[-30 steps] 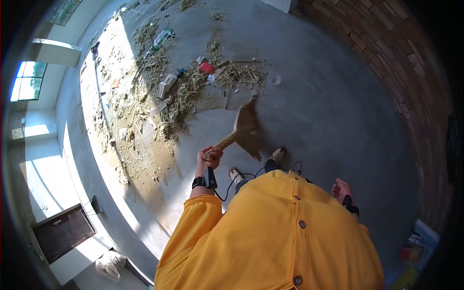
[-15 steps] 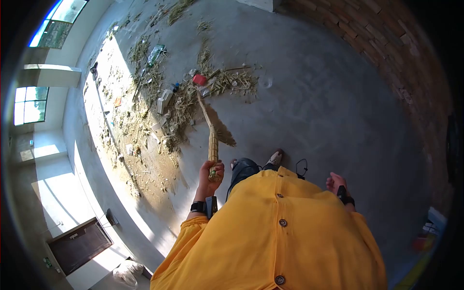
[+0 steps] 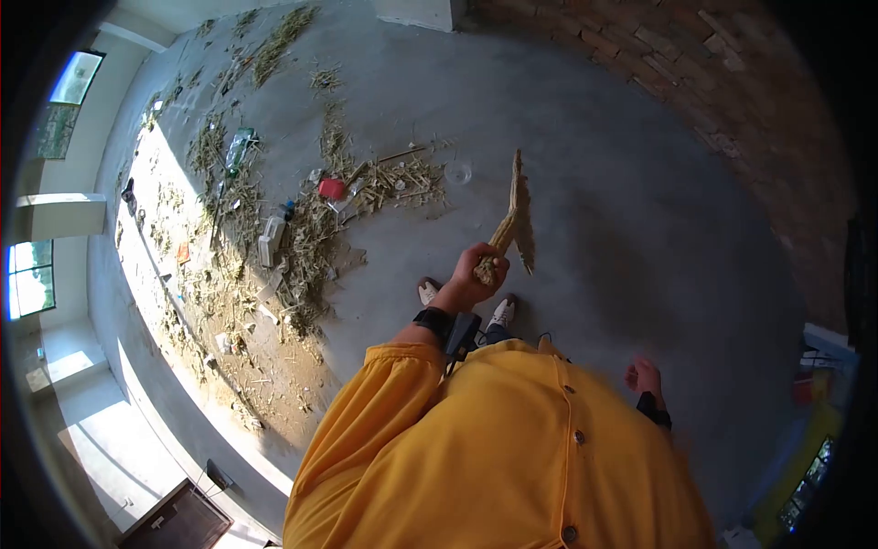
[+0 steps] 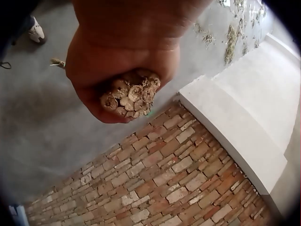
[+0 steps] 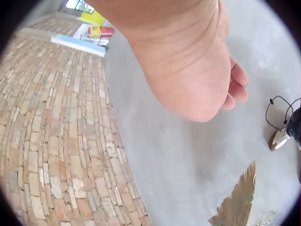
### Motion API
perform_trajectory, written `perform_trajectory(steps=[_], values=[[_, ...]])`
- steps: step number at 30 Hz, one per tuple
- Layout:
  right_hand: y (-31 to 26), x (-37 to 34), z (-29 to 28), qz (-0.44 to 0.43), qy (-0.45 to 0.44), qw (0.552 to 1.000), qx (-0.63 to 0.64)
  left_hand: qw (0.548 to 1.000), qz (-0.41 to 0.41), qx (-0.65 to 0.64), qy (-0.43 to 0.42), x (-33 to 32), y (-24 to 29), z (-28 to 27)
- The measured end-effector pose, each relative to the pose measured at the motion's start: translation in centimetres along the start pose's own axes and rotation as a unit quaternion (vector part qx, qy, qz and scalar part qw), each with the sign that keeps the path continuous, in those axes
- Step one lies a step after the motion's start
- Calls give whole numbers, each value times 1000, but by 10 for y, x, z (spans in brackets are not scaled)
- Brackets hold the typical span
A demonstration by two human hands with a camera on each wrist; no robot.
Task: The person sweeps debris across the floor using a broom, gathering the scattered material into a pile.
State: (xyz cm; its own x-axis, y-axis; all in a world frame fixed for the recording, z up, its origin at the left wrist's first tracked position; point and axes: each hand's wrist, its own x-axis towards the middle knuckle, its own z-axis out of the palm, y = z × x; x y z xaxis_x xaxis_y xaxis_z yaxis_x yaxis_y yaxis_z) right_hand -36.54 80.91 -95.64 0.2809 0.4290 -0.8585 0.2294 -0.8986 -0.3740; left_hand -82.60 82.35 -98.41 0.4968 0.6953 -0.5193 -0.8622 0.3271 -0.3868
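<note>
The left hand (image 3: 478, 276) grips the handle of a straw broom (image 3: 519, 215), whose head points away from the body and to the right. In the left wrist view, fingers of the left hand (image 4: 123, 61) wrap the cut handle end (image 4: 131, 98). The right hand (image 3: 644, 376) hangs at the body's right side, holding nothing; in the right wrist view the right hand (image 5: 197, 80) has loosely curled fingers. The broom head (image 5: 237, 200) shows at that view's bottom edge. Scattered straw (image 3: 306, 247) lies left of the broom.
Among the straw lie a red piece (image 3: 332, 188), a white container (image 3: 271, 241) and a green bottle (image 3: 240, 152). A clear round item (image 3: 458, 171) sits near the straw's right end. A brick wall (image 5: 61, 141) stands on the right; shoes (image 3: 502, 313) are below the broom.
The left hand has carried the broom to the right, away from the straw, and the broom head has swung over bare floor. The right hand still hangs at the side.
</note>
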Motion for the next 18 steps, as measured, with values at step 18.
perform_trajectory(steps=[18], values=[[-30,-19,47,2,-28,997,-71,948,307,-71,45,-170,95,-84]])
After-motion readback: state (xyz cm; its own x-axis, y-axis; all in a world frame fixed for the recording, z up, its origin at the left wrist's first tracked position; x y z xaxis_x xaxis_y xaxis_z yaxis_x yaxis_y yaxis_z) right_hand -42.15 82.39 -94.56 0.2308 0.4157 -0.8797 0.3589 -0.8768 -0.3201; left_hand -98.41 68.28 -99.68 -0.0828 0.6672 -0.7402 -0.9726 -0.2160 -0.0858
